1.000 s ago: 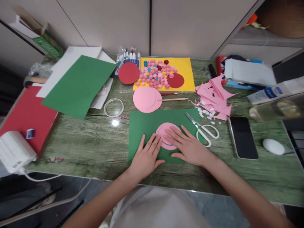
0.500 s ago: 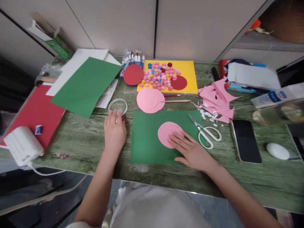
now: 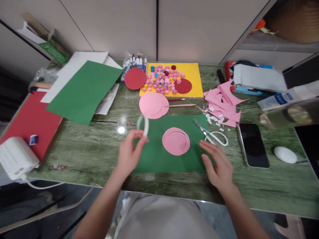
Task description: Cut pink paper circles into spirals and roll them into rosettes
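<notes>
Newly lifted, a white ring (image 3: 146, 125) pinched in the left hand (image 3: 130, 152) stands upright by the left edge of the green sheet (image 3: 154, 159), bare table (image 3: 99, 149) leftward, right hand (image 3: 220, 166) spread.

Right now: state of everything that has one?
Left hand: closed on the tape roll
Tape roll: held, tilted up
Right hand: open, holding nothing
Scissors: handles apart, blade gap unclear
Phone: face up, screen dark
Pink circles: stacked
Pink scraps: heaped
Carton: open

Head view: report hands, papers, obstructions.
Left hand holds white tape roll. Right hand open by white-handled scissors. Round pink paper pieces on green paper sheet, nothing covering them.
</notes>
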`<state>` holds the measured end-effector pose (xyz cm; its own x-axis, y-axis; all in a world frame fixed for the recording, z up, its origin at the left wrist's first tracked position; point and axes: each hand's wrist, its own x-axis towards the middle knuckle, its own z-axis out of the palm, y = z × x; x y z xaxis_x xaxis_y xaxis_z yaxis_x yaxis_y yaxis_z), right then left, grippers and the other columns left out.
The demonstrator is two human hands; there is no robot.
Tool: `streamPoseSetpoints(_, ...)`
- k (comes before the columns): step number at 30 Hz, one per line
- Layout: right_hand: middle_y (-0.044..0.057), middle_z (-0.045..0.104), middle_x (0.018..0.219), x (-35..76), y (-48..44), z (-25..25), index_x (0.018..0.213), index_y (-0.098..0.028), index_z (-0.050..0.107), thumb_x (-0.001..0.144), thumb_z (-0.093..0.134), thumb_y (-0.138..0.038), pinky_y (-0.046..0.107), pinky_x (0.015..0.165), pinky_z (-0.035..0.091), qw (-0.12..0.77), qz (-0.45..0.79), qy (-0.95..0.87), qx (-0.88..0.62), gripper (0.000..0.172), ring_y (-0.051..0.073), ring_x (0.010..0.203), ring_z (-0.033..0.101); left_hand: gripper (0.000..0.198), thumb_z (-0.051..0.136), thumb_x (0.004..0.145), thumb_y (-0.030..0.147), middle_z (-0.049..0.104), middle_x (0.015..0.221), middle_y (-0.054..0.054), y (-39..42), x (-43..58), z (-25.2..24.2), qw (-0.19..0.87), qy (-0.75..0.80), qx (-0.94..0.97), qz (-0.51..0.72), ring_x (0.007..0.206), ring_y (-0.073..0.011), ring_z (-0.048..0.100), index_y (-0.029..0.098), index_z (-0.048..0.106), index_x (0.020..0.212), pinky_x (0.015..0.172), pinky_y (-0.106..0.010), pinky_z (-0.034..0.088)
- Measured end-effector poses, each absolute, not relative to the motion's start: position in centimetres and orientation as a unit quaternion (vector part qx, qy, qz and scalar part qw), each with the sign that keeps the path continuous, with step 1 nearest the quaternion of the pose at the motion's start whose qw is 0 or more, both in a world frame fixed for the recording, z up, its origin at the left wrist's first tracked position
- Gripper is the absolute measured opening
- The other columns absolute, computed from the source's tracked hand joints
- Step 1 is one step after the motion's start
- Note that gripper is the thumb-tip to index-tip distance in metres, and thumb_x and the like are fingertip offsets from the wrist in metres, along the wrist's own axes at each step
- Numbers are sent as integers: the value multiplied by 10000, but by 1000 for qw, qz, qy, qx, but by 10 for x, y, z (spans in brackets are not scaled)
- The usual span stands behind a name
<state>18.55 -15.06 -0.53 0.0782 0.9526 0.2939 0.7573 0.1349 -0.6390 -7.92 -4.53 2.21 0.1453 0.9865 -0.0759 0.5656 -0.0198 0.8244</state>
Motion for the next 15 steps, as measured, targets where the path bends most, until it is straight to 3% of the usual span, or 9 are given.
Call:
streamPoseSetpoints(3, 66, 647, 997, 167, -151, 0, 1120, -248, 547, 847, 486, -210, 396, 839, 475, 411, 222, -583, -665, 282, 216, 943, 600, 160, 500, 818, 343, 615, 671, -2, -75, -48, 27, 597, 500, 564, 275, 655, -125, 593, 193, 506, 873, 657, -246, 468)
streamPoseSetpoints(6, 66, 634, 1039, 151, -148, 6, 1199, -254, 487, 851, 497, -236, 369, 819, 492, 435, 326, -538, -645, 350, 201, 930, 609, 158, 555, 789, 327, 628, 683, -6, -90, -30, 25, 677, 459, 511, 264, 658, -119, 598, 183, 524, 847, 672, -248, 475)
streamPoseSetpoints(12, 50, 595, 1111, 134, -140, 19, 1235, -286, 462, 844, 510, -220, 359, 871, 463, 419, 342, -581, -608, 399, 190, 984, 576, 170, 600, 766, 270, 654, 857, -36, -93, -27, 19, 647, 449, 548, 283, 808, -141, 607, 185, 599, 913, 783, -285, 474)
streamPoseSetpoints(15, 47, 577, 1155, 130, -138, 19, 1231, -292, 476, 837, 518, -203, 361, 901, 448, 413, 324, -591, -613, 406, 198, 1041, 550, 172, 628, 743, 229, 645, 864, -30, -93, -31, 16, 583, 444, 605, 310, 805, -134, 595, 202, 622, 912, 753, -271, 481)
